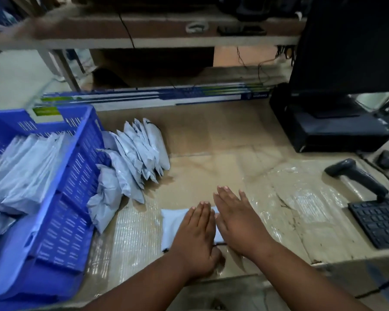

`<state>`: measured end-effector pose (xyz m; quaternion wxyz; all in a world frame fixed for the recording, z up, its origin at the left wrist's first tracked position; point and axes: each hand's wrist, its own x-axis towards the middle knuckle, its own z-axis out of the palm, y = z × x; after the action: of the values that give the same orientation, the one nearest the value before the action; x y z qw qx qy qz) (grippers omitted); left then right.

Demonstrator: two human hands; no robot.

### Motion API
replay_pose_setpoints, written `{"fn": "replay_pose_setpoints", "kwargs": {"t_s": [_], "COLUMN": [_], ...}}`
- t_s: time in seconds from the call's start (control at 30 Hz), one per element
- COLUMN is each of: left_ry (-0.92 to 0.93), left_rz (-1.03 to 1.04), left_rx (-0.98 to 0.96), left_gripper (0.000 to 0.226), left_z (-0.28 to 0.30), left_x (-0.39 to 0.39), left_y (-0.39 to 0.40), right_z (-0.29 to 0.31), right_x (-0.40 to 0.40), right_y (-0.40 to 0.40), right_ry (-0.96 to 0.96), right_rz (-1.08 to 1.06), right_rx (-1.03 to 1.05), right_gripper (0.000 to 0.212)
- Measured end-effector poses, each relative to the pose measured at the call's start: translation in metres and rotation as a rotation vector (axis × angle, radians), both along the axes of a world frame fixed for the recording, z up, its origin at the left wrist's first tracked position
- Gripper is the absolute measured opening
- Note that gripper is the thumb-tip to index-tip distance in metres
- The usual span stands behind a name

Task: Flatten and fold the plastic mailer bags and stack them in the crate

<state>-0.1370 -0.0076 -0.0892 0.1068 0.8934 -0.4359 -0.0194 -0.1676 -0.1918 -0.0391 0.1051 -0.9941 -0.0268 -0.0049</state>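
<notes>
Both hands flat and released, the left hand (pixel 194 234) presses the mailer (pixel 174 225) on the counter (pixel 211 135) (long axis 12-to-6), right hand (pixel 236 218) at its 3 o'clock edge, crate (pixel 61 198) toward 9 o'clock.

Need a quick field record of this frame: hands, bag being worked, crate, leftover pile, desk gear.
left hand: flat, fingers straight, pressing the bag
right hand: flat, over the bag's right edge
bag: white, lying on the desk under both hands
crate: blue, at left, holds stacked bags
pile: grey bags leaning beside the crate
desk gear: scanner, keyboard, at right
</notes>
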Motion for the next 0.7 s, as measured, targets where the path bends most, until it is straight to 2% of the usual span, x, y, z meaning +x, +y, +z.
{"fn": "replay_pose_setpoints", "kwargs": {"t_s": [0.07,0.17,0.27,0.37,0.47,0.7], "left_ry": [0.030,-0.005,-0.118,-0.217,-0.161,-0.152], "left_rz": [0.007,0.070,0.116,0.133,0.190,0.199], "left_rx": [0.012,0.021,0.011,0.110,0.175,0.118], "left_gripper": [0.093,0.083,0.068,0.064,0.061,0.065], "left_z": [0.003,0.017,0.028,0.025,0.017,0.009], "left_x": [0.002,-0.002,-0.005,0.005,0.012,0.014], "left_y": [0.000,-0.002,0.000,-0.005,-0.010,-0.005], "right_z": [-0.003,-0.027,-0.039,-0.044,-0.047,-0.052], "right_x": [0.010,0.014,0.016,0.017,0.017,0.015], "right_y": [0.008,0.013,0.015,0.019,0.020,0.018], "right_ry": [0.015,0.084,0.084,0.071,0.058,0.064], "right_rz": [-0.016,-0.143,-0.199,-0.204,-0.209,-0.181], "right_rx": [0.063,0.153,0.059,0.004,-0.024,-0.064], "right_gripper": [0.066,0.075,0.068,0.069,0.072,0.072]}}
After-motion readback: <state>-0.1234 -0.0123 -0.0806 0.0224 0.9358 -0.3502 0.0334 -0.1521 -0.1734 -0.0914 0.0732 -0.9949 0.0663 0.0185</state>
